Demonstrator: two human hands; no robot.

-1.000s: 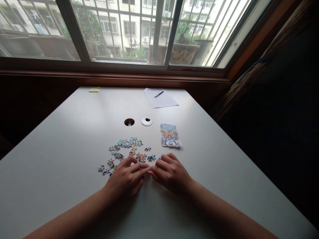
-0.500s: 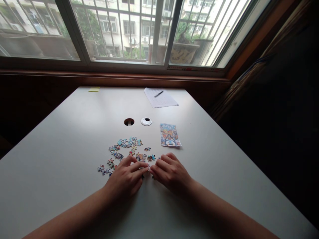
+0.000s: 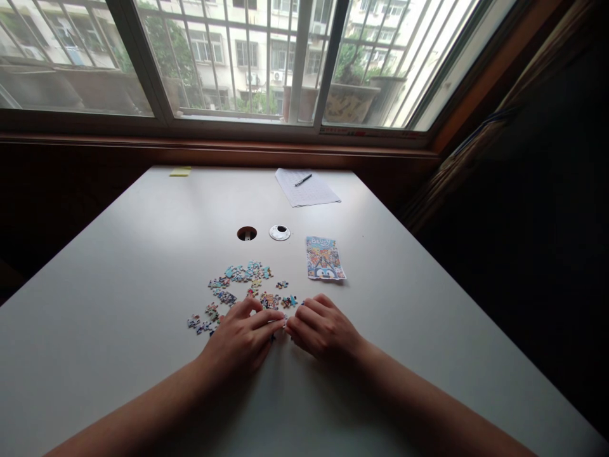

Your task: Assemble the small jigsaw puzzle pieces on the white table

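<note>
Head view, clock centred on the hands: puzzle pieces (image 3: pixel 248 273) spread toward 11, nearest ones screened by left hand (image 3: pixel 243 333). Right hand (image 3: pixel 323 325) fingertips nearly meet left's; can't tell whether either grips. Card (image 3: pixel 325 259), 1 o'clock, lettered "BLUEY". Table hole (image 3: pixel 247 233), 11, pale fitting inside.

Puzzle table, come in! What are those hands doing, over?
Left hand and right hand close together, beside puzzle pieces. Grip too hidden to tell. Picture sheet beyond right hand, out of the way.
</note>
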